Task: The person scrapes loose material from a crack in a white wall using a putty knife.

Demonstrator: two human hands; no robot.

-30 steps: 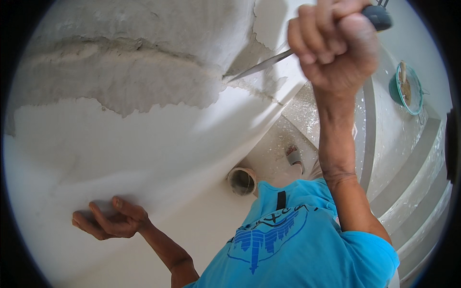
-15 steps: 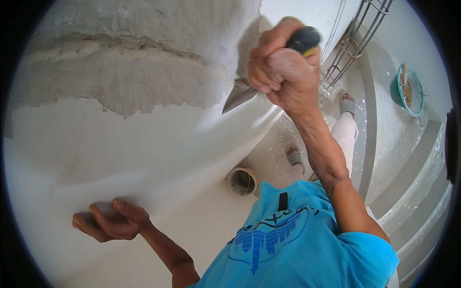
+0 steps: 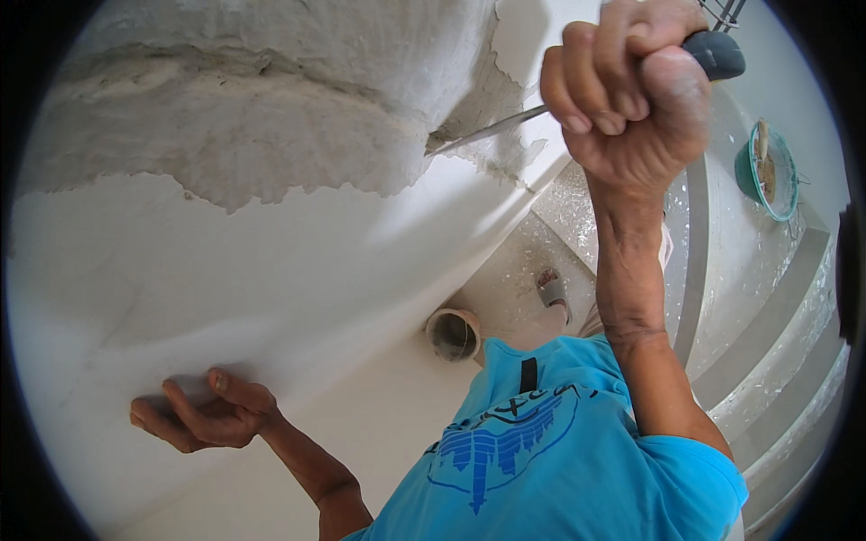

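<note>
My right hand [image 3: 631, 99] is high on the right, wrapped round the dark handle of a metal scraper [image 3: 492, 128]. Its blade tip reaches a crevice at the right end of the rough grey plaster patch [image 3: 244, 126] on the wall. Flaking edges border this patch, with smooth white wall [image 3: 244, 279] below. My left hand [image 3: 203, 410] rests at the lower left on the white wall, empty, its fingers loosely bent and apart.
A pale bucket [image 3: 451, 334] stands below by the wall, near my sandalled foot [image 3: 552, 290] on a speckled floor. Curved steps [image 3: 758, 334] run down the right, with a teal basin [image 3: 765, 171] holding a tool and mixture. Metal bars [image 3: 722, 18] show behind my right hand.
Half a second ago my right hand and scraper dipped down and left; now they are back up and to the right, much as a second ago. My left hand has barely moved.
</note>
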